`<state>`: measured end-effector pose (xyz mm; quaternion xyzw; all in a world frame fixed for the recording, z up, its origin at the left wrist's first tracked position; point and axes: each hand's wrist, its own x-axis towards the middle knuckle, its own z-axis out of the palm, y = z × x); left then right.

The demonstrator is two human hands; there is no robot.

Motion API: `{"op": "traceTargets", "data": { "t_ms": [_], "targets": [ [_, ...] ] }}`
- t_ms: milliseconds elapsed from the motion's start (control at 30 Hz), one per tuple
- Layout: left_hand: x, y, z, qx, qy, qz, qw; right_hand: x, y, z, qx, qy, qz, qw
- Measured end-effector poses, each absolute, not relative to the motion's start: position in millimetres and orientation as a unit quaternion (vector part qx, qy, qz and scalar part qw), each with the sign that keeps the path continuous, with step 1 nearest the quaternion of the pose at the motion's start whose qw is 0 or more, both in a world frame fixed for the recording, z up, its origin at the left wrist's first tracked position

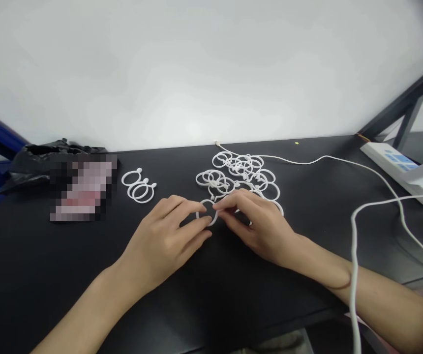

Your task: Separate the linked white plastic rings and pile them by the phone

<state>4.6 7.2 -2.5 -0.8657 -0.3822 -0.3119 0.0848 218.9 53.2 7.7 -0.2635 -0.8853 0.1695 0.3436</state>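
Observation:
Between both hands is a white plastic ring (207, 201) that looks like a curtain ring. My left hand (169, 233) has its fingers closed on the ring's left side and lower edge. My right hand (261, 221) pinches the ring's right side between thumb and fingertips; those fingers hide that part of it. Just behind my right hand lies a loose pile of similar white rings (249, 162), some overlapping and partly hidden by the hand. Three more rings (143, 198), each with a small white knob, lie overlapping to the left.
On the black table (182, 305), a blurred-out packet (82, 189) lies left, beside a black plastic bag (30, 160). A white cable (300, 162) runs behind the pile to the right. A thicker cable (353, 275) hangs across my right forearm. A power strip (396, 164) sits right.

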Motion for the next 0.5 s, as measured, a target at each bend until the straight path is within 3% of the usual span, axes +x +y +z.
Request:
{"op": "traceTargets", "data": {
  "t_ms": [300, 500],
  "targets": [
    [6.5, 8.8, -4.0, -0.865, -0.376, -0.329, 0.042, 218.3, 53.0, 8.7, -0.275, -0.883, 0.161, 0.343],
    [-8.5, 14.9, -3.2, -0.843, -0.441, -0.29, 0.105, 221.5, 65.3, 2.5, -0.343, -0.888, 0.059, 0.3]
  ]
}}
